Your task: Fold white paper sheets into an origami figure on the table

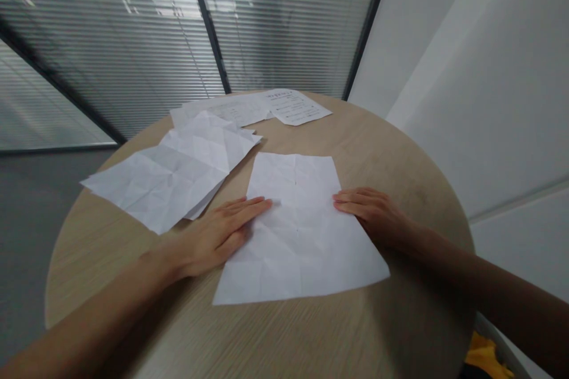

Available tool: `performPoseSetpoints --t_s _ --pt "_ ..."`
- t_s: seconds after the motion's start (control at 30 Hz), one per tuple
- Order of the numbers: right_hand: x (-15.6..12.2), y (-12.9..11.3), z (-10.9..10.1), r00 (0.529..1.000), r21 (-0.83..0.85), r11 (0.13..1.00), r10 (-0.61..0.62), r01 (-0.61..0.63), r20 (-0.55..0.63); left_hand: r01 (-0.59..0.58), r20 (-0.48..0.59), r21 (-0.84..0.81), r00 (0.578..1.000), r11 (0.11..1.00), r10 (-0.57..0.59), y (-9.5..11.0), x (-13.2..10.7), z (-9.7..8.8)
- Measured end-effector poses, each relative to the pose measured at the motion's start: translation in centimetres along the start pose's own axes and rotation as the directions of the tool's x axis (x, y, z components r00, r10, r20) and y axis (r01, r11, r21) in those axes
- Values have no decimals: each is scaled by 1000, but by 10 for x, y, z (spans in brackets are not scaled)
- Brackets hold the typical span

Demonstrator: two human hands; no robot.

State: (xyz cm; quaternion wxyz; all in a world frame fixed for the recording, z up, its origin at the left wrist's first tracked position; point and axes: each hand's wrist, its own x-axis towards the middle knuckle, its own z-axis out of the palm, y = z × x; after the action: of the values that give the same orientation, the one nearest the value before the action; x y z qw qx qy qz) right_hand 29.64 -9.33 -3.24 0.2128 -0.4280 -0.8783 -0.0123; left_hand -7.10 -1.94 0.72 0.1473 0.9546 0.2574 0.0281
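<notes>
A creased white sheet of paper lies flat on the round wooden table in front of me, with fold lines across it. My left hand rests on its left edge, fingers stretched out and pointing right. At the right edge, my right hand touches the paper with its fingertips, the fingers extended and lying close together. Neither hand grips anything. Just left of the sheet and beyond my left hand is a pile of crumpled white papers.
Printed sheets lie at the far side of the wooden table. Glass panels with blinds stand behind it, and a white wall is on the right. Something yellow shows below the table's right edge.
</notes>
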Motion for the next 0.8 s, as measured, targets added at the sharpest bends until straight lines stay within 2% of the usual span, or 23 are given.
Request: performPoseSetpoints --t_s 0.13,0.2,0.23,0.27,0.33,0.4,0.5,0.6,0.67,0.7,0.73,0.8 --pt "-2 6 4 990 169 985 35 -12 -135 155 -48 -202 985 967 -167 -1 0 -1" --pt "0 5 7 965 246 967 128 -69 -230 221 -85 -315 962 923 -259 -1 4 1" --pt "3 3 8 950 269 954 199 -131 -243 233 -118 -363 949 902 -292 -1 7 2" --pt "6 1 9 932 275 937 281 -215 -228 230 -154 -397 938 888 -312 0 9 4" --pt "14 -4 7 901 231 893 418 -385 -114 215 -207 -415 924 884 -322 0 13 6" --pt "21 -8 5 877 191 866 478 -461 -52 215 -229 -375 921 902 -315 1 17 6" --pt "28 -9 3 864 160 858 501 -488 -53 266 -250 -357 896 895 -366 1 24 4" --pt "29 -6 7 858 80 860 509 -504 -68 379 -319 -381 802 843 -504 0 34 5" --pt "28 -5 10 842 27 846 532 -532 -92 463 -365 -330 741 823 -564 0 38 7" --pt "27 -6 11 824 8 831 552 -556 -127 499 -386 -272 727 823 -568 1 39 9" --pt "26 -7 11 804 -5 816 568 -578 -179 524 -413 -192 724 830 -552 3 40 11" --pt "26 -10 11 788 -29 815 550 -578 -276 515 -478 26 759 857 -442 7 40 12"
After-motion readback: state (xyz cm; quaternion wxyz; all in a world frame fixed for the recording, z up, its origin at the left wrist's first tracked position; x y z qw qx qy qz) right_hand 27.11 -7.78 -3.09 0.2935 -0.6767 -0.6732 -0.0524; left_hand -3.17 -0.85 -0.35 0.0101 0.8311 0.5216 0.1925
